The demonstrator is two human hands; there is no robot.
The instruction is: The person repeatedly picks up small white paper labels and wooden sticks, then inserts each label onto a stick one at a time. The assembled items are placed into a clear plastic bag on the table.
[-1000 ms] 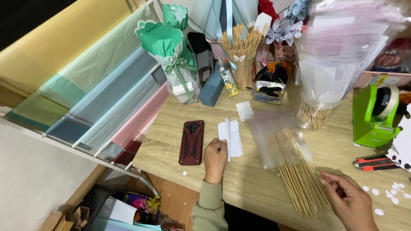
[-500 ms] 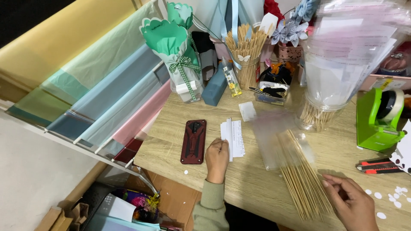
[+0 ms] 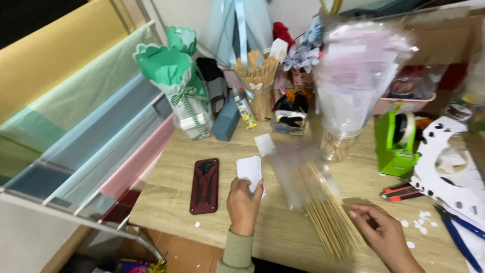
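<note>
The left hand (image 3: 243,205) covers the lower part of a white paper stack (image 3: 250,172). Clear plastic bags (image 3: 295,169) at centre are motion-blurred. Blue pliers (image 3: 462,227) run off the right edge.
</note>
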